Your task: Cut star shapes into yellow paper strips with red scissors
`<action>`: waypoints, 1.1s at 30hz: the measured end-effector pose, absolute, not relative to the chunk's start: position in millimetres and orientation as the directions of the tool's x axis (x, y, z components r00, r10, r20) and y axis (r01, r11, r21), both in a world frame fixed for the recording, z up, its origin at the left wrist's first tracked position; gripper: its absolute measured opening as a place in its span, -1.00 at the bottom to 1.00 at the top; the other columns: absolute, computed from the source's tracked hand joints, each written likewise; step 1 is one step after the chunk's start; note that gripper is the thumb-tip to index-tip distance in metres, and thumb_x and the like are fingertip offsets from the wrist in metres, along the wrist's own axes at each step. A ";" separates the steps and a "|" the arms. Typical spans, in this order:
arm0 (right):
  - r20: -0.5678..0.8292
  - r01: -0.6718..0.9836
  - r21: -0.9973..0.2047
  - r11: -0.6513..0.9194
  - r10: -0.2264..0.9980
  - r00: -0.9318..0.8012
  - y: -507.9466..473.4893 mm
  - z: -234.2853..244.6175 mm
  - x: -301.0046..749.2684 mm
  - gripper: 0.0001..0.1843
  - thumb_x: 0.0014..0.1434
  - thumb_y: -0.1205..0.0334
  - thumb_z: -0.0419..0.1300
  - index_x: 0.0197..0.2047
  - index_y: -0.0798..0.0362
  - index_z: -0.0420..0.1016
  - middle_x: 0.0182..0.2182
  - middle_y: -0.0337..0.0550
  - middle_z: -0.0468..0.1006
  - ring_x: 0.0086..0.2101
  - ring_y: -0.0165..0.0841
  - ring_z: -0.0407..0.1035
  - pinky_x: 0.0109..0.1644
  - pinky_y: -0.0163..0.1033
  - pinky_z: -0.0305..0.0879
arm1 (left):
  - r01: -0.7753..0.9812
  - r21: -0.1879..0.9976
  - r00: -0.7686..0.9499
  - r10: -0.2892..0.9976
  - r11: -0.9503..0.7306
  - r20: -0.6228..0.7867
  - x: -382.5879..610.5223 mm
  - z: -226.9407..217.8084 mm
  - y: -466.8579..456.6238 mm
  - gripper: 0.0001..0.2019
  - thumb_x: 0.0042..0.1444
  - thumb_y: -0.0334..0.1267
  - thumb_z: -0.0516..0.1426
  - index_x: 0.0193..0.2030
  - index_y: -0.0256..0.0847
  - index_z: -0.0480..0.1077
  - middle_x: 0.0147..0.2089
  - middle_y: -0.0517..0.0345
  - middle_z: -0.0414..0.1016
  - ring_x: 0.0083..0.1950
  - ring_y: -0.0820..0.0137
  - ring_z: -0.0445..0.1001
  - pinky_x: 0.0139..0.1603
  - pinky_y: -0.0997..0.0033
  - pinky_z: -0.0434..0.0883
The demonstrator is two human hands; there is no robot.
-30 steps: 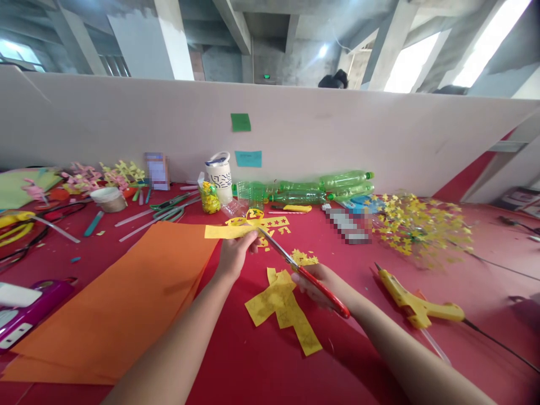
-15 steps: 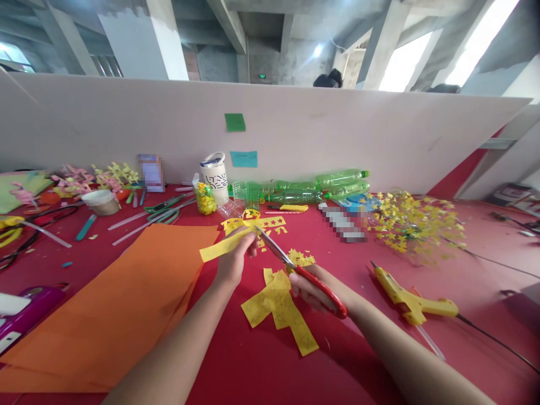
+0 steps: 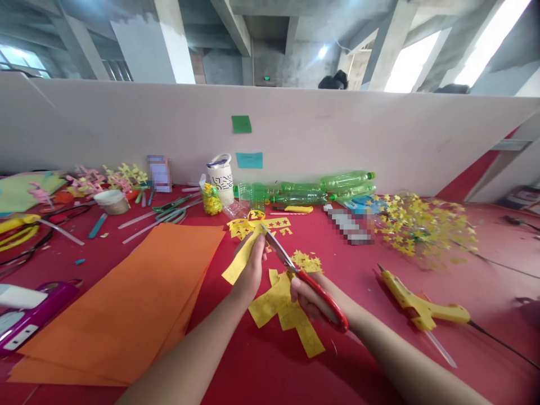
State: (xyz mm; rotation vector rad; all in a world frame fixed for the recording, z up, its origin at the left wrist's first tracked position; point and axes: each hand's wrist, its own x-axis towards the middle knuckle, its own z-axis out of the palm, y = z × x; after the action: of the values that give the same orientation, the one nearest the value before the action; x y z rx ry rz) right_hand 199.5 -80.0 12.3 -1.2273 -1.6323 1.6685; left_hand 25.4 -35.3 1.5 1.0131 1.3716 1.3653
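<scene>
Between the thumb and fingers of my left hand [image 3: 252,271] is a yellow paper strip [image 3: 238,262], its loose end hanging toward the lower left. My right hand [image 3: 314,298] is wrapped round the red handles of a pair of scissors [image 3: 323,300]. The blade tips meet the strip's upper end, right by my left thumb. Under and beside the scissors, several yellow paper pieces [image 3: 279,301] overlap on the red table. A small pile of yellow paper stars [image 3: 306,261] lies just beyond the scissors. Past my left hand are yellow scraps [image 3: 282,224] with star-shaped holes.
Orange sheets [image 3: 139,298] cover the table's left part, beside a purple power strip [image 3: 37,315]. A yellow glue gun [image 3: 415,301] lies at right, before a bunch of yellow stars [image 3: 422,228]. Green plastic bottles [image 3: 301,197] and a white cup [image 3: 221,179] stand along the partition [image 3: 337,132].
My left hand has turned the yellow strip so it points more downward. The scissors' tips stay at its upper end. The whole view has shifted slightly, with things appearing farther right.
</scene>
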 end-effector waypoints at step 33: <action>-0.345 0.239 -0.932 -0.271 0.866 -0.363 -86.2 7.1 187.7 -0.42 0.10 -0.36 0.06 -0.51 0.05 0.21 -0.82 -0.46 0.10 -0.84 -0.58 0.00 -0.79 -0.45 0.02 | 0.043 0.997 -0.190 0.980 0.068 -0.059 23.6 9.7 -39.4 -0.58 0.16 0.15 -0.04 -0.42 -0.12 0.39 -0.40 0.14 0.44 -0.31 0.36 0.42 -0.26 0.46 0.34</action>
State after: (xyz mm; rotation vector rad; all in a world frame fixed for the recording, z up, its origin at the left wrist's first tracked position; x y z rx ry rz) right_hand 187.7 -86.2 7.1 -1.3700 -1.4884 1.6782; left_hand 23.6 -39.4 9.7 1.1017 1.4148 1.2747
